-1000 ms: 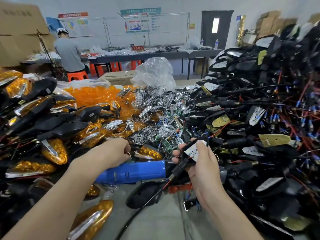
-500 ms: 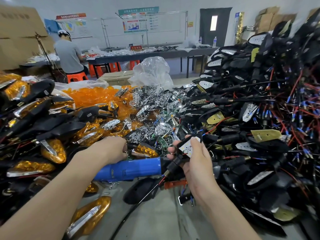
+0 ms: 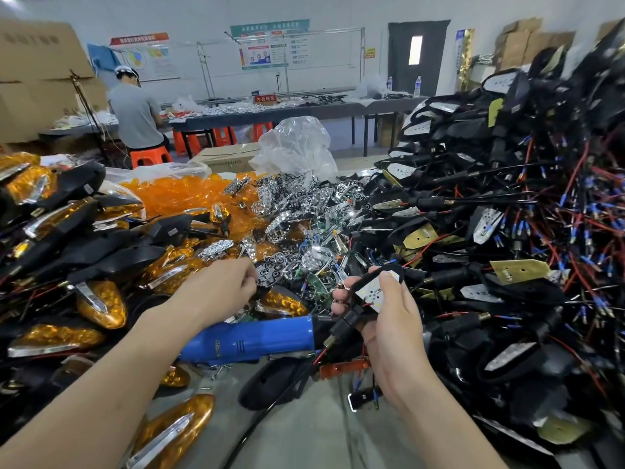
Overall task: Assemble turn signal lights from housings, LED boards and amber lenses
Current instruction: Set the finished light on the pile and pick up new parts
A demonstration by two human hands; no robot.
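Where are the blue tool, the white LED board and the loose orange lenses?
blue tool (image 3: 250, 343), head view, middle of its body
LED board (image 3: 372, 294), head view, its white face
loose orange lenses (image 3: 176, 194), head view, middle of the heap

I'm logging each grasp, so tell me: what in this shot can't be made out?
Head view only.
1. Whether the left hand pinches a part: its curled fingers face away.
2. The tip of the blue tool: behind the right hand and its housing.
3. Text on the wall posters: too small.
4. The pile at top right: blurred.
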